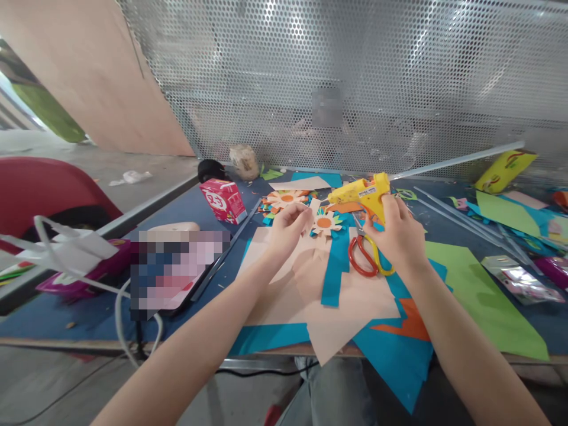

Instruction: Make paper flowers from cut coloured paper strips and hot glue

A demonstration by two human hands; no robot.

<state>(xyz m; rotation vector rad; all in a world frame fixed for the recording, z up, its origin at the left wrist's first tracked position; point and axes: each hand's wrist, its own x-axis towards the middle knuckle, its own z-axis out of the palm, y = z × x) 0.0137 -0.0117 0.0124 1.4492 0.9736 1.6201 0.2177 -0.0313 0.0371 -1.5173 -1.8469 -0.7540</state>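
Observation:
My right hand (402,234) is closed around the handle of a yellow hot glue gun (360,193), its nozzle pointing left. Close to the nozzle, my left hand (289,228) pinches a small cream paper strip (315,206) between thumb and fingers. Just below lies a layered paper flower (326,222) with cream and blue petals and an orange centre. Another paper flower (286,199) rests behind my left hand. Scissors (364,263) with red and yellow handles lie on the paper sheets by my right wrist. Whether glue is on the strip cannot be made out.
Cream sheets (275,302), blue sheets (394,361) and a green sheet (483,296) cover the table front. To the left are a pink box (223,201), a phone (186,266) and a white charger with cable (75,251). Clear glue sticks (461,219) lie right; a perforated metal panel (266,77) stands behind.

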